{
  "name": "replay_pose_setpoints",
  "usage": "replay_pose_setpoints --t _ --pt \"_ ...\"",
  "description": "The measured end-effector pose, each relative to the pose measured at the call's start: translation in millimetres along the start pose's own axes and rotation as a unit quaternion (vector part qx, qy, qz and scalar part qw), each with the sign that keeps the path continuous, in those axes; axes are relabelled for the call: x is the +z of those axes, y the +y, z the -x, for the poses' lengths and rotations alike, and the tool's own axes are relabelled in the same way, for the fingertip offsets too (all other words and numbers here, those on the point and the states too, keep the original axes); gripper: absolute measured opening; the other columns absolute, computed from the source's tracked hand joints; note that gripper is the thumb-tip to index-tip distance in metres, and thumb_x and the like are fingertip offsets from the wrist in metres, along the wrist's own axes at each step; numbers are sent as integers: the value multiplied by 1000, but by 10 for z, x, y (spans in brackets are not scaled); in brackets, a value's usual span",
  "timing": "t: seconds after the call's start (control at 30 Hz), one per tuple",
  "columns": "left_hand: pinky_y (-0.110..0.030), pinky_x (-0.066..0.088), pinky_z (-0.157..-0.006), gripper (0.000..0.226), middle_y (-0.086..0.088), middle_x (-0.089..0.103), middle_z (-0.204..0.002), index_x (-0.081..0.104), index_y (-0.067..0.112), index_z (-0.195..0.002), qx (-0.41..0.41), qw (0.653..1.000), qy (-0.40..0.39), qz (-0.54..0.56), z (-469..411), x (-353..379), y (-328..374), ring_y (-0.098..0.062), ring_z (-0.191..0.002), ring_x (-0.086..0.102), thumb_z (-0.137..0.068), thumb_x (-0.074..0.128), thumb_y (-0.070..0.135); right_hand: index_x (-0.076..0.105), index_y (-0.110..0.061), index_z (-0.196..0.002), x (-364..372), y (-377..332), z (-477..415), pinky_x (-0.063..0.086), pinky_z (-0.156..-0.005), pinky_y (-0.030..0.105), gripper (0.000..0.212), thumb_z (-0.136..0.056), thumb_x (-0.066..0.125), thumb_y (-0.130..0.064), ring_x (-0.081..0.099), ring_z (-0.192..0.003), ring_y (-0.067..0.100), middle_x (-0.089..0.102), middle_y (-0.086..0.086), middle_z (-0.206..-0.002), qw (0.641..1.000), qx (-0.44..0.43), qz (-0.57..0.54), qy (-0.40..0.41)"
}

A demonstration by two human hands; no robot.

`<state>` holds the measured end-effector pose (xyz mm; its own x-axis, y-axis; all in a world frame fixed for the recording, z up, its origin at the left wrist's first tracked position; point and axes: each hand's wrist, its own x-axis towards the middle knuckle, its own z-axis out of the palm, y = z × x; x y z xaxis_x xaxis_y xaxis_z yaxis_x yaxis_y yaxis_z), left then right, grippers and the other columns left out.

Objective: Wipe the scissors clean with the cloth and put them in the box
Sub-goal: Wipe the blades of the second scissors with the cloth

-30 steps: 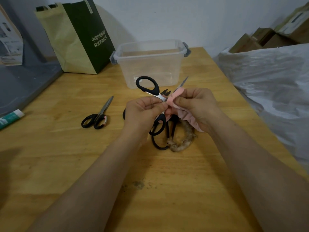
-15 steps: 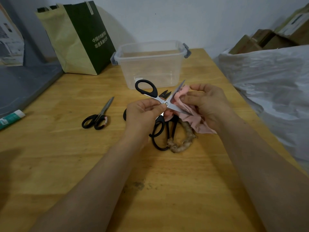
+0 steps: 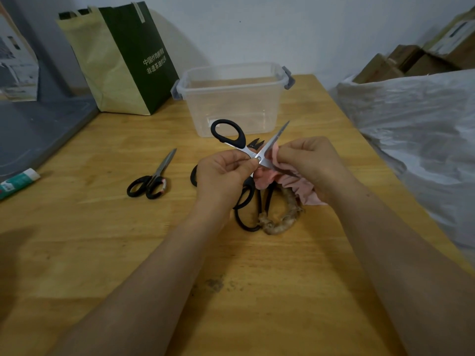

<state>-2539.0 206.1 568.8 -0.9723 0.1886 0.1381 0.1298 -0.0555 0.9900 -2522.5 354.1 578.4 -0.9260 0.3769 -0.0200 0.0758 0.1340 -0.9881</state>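
While left hand [image 3: 223,173] pinches opened scissors [image 3: 244,149], right hand [image 3: 308,163] grips pink cloth [image 3: 264,179] on blade, clear box [image 3: 231,104] behind.

Dim room with flat, soft, slightly warm light. The bag [image 3: 123,60] throws a soft-edged shadow rightward onto the wall [image 3: 282,29], so the source sits somewhere left of it. There's a broad dark shadow patch on the table [image 3: 102,253] at the near-left edge. Mild gleam on the raised blade of the scissors [image 3: 275,140], low sheen across the plastic sheet [image 3: 411,124] on the right. Wide-angle distortion: the table edges splay outward and the forearms [image 3: 159,286] balloon toward the bottom edge. Centre is sharp and the bag lettering is readable. Corners are darker and softer, and the cardboard boxes [image 3: 411,62] at top right look smeared.
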Motion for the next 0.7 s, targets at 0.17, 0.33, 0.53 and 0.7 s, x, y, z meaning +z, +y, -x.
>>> replay_pose_setpoints --t 0.17,0.33,0.53,0.7 --pt "-20 55 -65 10 -5 72 -68 69 7 -82 4 1000 -10 1 19 1 15 -11 -63 69 -83 67 -3 71 -6 -72 -34 -7 11 56 -62 27 7 -79 71 -7 65 -59 14 71 11 -68 999 -18 31 -7" --pt "-16 52 -61 15 1 71 -63 68 11 -81 10 1000 -19 5 21 8 13 -8 -60 68 -83 66 -4 70 -9 -70 -40 -19 7 55 -56 23 8 -77 74 -8 64 -54 12 68 5 -59 1000 -8 -10 5" --pt "-16 52 -60 12 -1 71 -64 69 8 -84 5 1000 -20 3 15 3 -6 -10 -61 69 -84 66 -4 71 -8 -86 -51 7 -15 54 -53 26 18 -70 76 0 69 -60 19 71 11 -67 994 19 -106 23" --pt "-16 52 -60 10 -2 71 -65 69 4 -88 6 1000 -16 15 3 -2 -12 -9 -60 68 -83 65 -4 72 0 -84 -101 28 -26 53 -63 30 13 -71 72 -1 67 -70 26 71 17 -77 975 66 -207 -54"
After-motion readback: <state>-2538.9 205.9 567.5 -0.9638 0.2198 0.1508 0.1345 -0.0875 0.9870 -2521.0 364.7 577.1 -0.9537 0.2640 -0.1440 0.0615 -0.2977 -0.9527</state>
